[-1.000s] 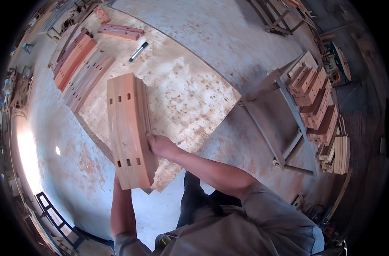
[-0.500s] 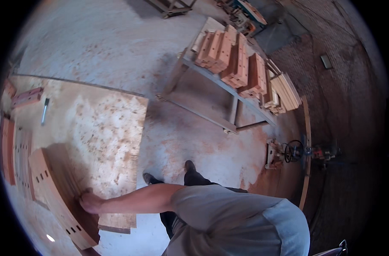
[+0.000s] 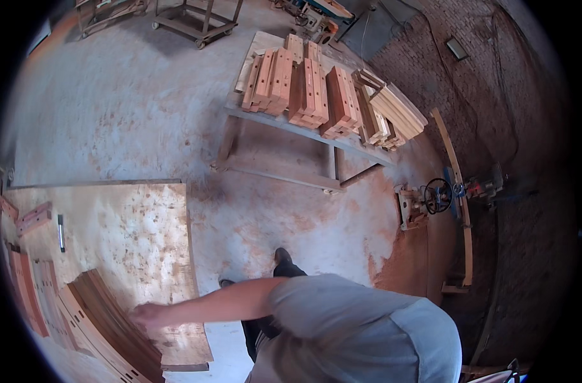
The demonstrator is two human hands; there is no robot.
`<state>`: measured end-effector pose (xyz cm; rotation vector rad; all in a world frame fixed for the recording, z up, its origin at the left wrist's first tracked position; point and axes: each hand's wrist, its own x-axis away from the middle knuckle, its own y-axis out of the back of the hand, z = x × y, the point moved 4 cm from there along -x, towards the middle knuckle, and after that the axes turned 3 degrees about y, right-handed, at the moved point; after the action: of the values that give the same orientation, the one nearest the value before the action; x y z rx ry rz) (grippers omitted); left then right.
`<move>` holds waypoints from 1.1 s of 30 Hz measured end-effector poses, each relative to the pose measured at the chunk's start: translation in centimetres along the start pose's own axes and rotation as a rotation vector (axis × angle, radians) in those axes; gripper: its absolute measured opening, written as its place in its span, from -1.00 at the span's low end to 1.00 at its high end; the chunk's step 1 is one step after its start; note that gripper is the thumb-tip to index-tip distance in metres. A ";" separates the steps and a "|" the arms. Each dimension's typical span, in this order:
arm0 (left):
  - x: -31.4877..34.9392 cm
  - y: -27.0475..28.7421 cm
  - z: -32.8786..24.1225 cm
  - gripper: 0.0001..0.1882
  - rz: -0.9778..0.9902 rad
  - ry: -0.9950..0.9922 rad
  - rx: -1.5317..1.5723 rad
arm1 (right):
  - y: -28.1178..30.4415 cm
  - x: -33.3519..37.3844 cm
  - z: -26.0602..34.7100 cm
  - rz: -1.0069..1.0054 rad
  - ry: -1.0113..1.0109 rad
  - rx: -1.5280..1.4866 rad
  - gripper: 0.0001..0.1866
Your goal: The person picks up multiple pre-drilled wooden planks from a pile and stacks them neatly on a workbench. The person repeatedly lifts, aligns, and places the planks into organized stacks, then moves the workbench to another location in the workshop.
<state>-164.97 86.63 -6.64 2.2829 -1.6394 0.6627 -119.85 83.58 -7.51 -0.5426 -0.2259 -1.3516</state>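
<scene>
My right hand [image 3: 149,315] reaches across to the left, over the pale, stained plywood sheet [image 3: 144,236]. It is beside the brown side of a row of long wooden boards [image 3: 112,313]. The boards stand close together, and the light one on their left has dark slots cut in its face. Motion smears my fingers, so whether they touch the nearest board cannot be made out. My left hand is out of view. Further left lie reddish slotted rails [image 3: 28,287]. A dark marker-like stick [image 3: 61,233] lies on the plywood.
Ahead, a grey wheeled cart [image 3: 278,127] carries stacks of slotted reddish timber [image 3: 308,92] and pale timber [image 3: 399,105]. A machine with a black handwheel [image 3: 438,195] is on the right, by a long upright wooden strip [image 3: 454,166]. More carts [image 3: 198,25] stand far back.
The view has shifted, so the plywood and boards appear lower. My right hand, earlier against the side of the slotted board, now appears near the boards' right edge.
</scene>
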 end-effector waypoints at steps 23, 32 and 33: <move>39.4 -87.1 21.1 -0.37 1.262 -0.004 -0.694 | 76.1 42.7 -8.8 -1.356 0.458 -0.912 -0.12; 46.5 -113.6 40.0 -0.34 1.147 0.262 -0.548 | 83.4 43.8 -7.7 -1.472 0.495 -0.667 -0.31; 46.8 -114.8 41.1 -0.35 1.112 0.268 -0.513 | 83.7 44.4 -7.0 -1.484 0.496 -0.598 -0.32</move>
<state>-35.84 67.61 -12.16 0.7736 -2.4675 0.5827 -30.55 51.76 -13.24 -0.4839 0.2892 -2.9949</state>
